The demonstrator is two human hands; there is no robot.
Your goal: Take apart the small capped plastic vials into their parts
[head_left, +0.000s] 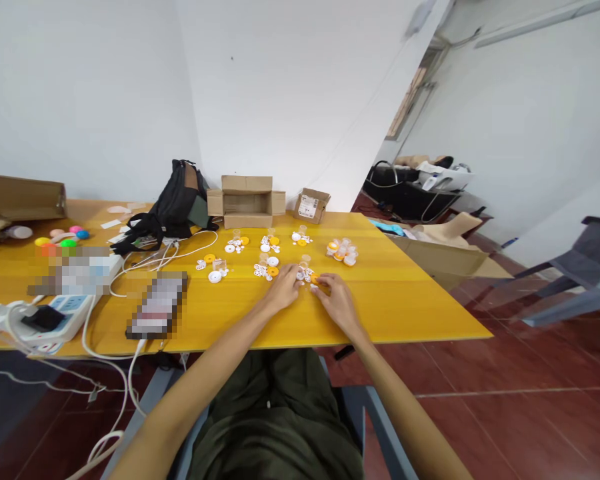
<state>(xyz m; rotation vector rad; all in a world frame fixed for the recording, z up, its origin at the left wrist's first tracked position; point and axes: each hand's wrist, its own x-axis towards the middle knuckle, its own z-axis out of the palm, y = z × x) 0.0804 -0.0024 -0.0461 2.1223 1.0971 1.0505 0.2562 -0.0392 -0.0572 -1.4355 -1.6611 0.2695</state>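
Note:
My left hand rests over the table with its fingers curled together at a small group of parts. What sits between its fingertips is too small to make out. My right hand is beside it, thumb and forefinger closed around a small orange disc. White perforated discs lie between the two hands, and a clear cup stands just behind them. Left of my left hand is a similar group with an orange ring, a white round lid and perforated pieces.
More groups of parts lie behind and left, including a white lid. Clustered clear cups with orange bases stand right. An open cardboard box, smaller box and black backpack line the back. A phone and power strip with cables lie left.

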